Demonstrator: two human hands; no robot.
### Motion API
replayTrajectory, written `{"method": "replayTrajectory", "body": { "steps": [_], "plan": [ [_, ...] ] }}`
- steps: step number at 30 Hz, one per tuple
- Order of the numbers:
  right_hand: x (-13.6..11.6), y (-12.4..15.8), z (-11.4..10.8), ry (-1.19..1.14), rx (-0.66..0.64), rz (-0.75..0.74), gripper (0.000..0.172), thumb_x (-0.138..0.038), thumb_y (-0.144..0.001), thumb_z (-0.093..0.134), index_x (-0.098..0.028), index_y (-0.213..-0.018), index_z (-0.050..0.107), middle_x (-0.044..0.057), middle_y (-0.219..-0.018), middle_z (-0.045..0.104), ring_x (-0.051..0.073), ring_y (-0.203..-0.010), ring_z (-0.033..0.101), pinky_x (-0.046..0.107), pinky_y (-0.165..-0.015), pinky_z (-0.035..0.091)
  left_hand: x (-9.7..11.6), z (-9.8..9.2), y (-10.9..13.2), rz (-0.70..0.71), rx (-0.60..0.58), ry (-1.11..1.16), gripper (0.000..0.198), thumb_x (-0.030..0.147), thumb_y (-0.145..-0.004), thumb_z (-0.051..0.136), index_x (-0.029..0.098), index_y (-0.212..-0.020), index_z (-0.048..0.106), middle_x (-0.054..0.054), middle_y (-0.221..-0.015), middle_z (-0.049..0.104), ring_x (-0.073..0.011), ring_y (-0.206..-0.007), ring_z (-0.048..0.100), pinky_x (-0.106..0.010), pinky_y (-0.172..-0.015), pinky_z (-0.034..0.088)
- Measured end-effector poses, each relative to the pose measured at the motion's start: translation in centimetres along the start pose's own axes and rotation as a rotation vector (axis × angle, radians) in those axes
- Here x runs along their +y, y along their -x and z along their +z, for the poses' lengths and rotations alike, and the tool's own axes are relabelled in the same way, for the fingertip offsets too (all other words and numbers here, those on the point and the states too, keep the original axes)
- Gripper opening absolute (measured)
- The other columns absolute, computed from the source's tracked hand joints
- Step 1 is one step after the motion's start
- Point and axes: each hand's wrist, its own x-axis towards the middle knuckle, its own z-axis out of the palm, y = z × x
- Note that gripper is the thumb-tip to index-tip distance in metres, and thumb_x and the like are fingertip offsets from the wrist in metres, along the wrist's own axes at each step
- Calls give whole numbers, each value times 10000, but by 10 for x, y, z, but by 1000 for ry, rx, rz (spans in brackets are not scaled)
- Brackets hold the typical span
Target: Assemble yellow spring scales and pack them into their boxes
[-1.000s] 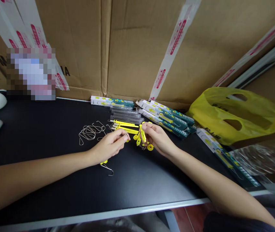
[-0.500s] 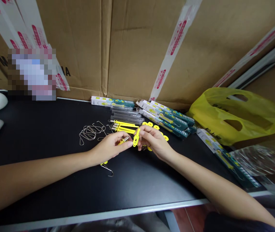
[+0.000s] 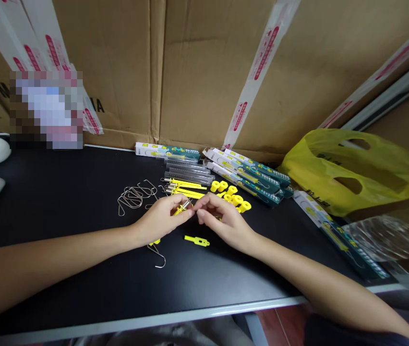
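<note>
My left hand [image 3: 166,216] is closed on a yellow plastic rod with a metal spring [image 3: 184,207], part of a spring scale. Its far end is hidden by my fingers. Close against those fingertips is my right hand [image 3: 224,218], its fingers bent in a pinch; whatever they hold is too small to make out. Below the hands, a flat yellow plastic tab [image 3: 197,240] with a slot lies on the black table [image 3: 204,278]. A wire hook [image 3: 159,258] with a bit of yellow pokes out under my left wrist. Behind the hands lie yellow rods with springs [image 3: 190,185].
Several wire hooks [image 3: 136,196] lie left. Clear tubes [image 3: 189,172] and yellow caps [image 3: 231,191] are behind my hands, with printed spring-scale boxes [image 3: 244,168] at the back. Right are a yellow plastic bag [image 3: 305,168] and another box [image 3: 337,230]. Cardboard [image 3: 197,86] walls the back.
The slotted yellow tab has left my right hand and now lies on the table. My right fingers have closed in beside my left fingertips. The left hand keeps hold of the spring rod.
</note>
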Motion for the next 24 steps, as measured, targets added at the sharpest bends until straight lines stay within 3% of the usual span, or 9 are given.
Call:
{"method": "replayTrajectory", "body": {
  "steps": [3,6,8,11,16,21,24],
  "plan": [
    [-11,5,-5,424,-91,-112,161,-331,-860,561,-183,-918,539,-12,-706,546,108,-602,491,233,-566,398,2,0,0,-25,1,92,115,291,-822,532,183,-799,500,94,-508,376,-43,-367,309,-167,-349,223],
    [-20,9,-6,726,-253,-179,207,-362,-821,619,-182,-911,576,24,-808,603,147,-712,558,252,-614,402,6,-1,0,-54,-29,197,131,312,-851,486,188,-821,463,106,-504,339,-39,-364,288,-154,-347,230],
    [-23,11,-4,839,-341,-196,165,-342,-856,583,-180,-870,606,43,-848,617,158,-744,576,254,-620,400,7,-1,1,-65,-44,220,169,345,-870,477,187,-817,451,110,-499,320,-36,-367,281,-146,-347,224],
    [-24,11,1,872,-369,-187,178,-287,-893,527,-169,-797,619,46,-817,613,151,-712,574,252,-602,394,6,-1,2,-66,-49,222,222,390,-889,469,179,-821,459,104,-511,332,-30,-375,281,-139,-346,222],
    [-15,7,-2,552,-246,-57,28,-189,-811,585,-178,-788,572,-27,-639,566,97,-553,519,222,-545,390,1,-2,2,-56,-51,199,259,417,-915,430,173,-847,487,92,-524,363,-32,-385,317,-134,-351,247],
    [-1,-2,-9,-105,-59,74,138,-307,-877,539,-197,-858,458,-7,-682,616,95,-544,558,185,-450,447,0,-2,1,-31,-70,139,250,416,-902,464,184,-809,457,95,-525,372,-28,-384,321,-127,-348,250],
    [3,-5,-8,-371,31,81,235,-380,-859,580,-201,-857,429,9,-701,653,117,-571,615,216,-455,517,0,-2,1,-28,-71,111,251,416,-901,470,183,-809,458,98,-526,364,-25,-381,317,-128,-350,256]
  ]
}}
